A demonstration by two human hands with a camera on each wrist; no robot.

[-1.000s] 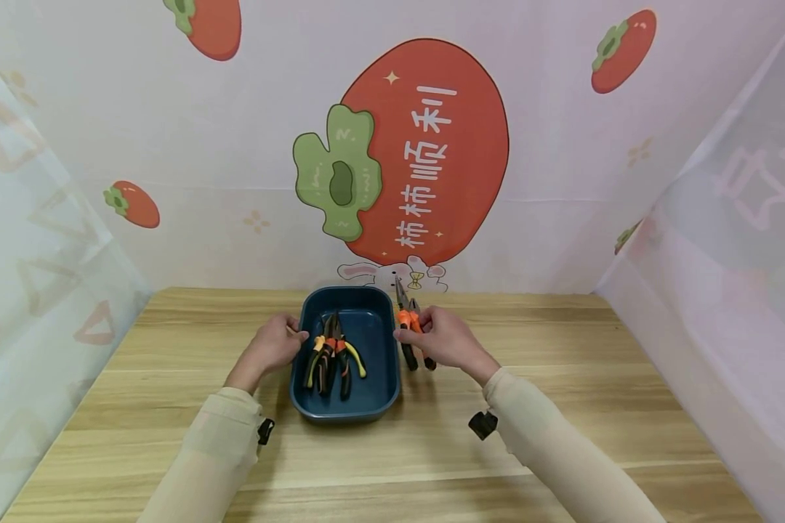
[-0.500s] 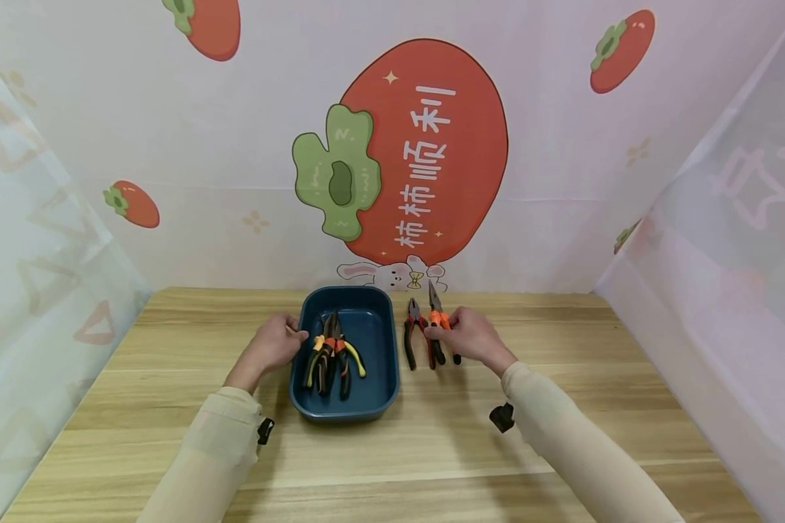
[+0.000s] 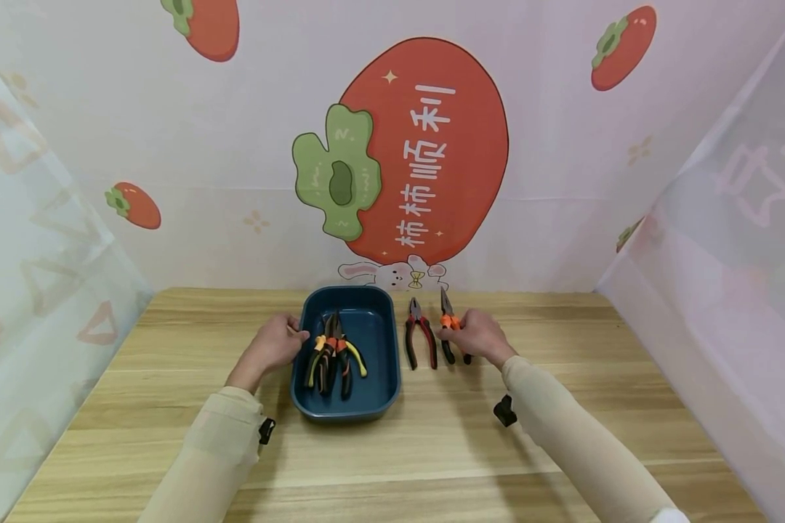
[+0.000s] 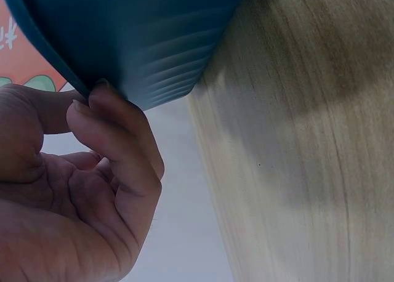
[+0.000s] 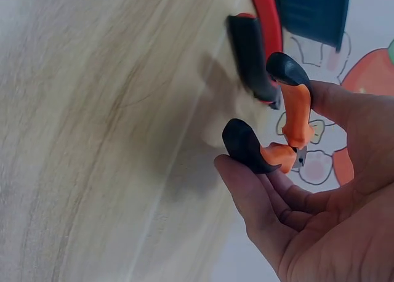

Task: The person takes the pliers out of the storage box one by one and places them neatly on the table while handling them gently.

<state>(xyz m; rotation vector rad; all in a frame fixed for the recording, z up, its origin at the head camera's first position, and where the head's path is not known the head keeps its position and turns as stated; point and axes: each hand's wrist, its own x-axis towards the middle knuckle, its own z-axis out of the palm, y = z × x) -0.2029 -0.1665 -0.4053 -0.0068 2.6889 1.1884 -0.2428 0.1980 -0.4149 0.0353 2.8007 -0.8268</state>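
My left hand (image 3: 276, 343) pinches the left rim of a dark blue rectangular tray (image 3: 379, 392); the left wrist view shows thumb and fingertips at its rim (image 4: 64, 72). Inside the tray, several pliers (image 3: 330, 356) with black, yellow and orange handles lie bunched toward the left. To the right of the tray, my right hand (image 3: 480, 335) holds long-nose pliers (image 3: 448, 319) with orange-and-black handles, jaws pointing away from me. In the right wrist view the long-nose pliers' handles (image 5: 297, 112) sit between thumb and fingers. Red-and-black combination pliers (image 3: 421, 330) lie on the table between the tray and my right hand.
The wooden table (image 3: 392, 472) runs back to a printed cloth (image 3: 235, 240) with persimmon pictures. Cloth sheets also hang along the left and right sides. The tray stands close to the table's back edge.
My right hand has carried the orange-handled long-nose pliers rightward, away from the tray, and the red-handled pliers now show beside it. The left hand and tray stay in place.
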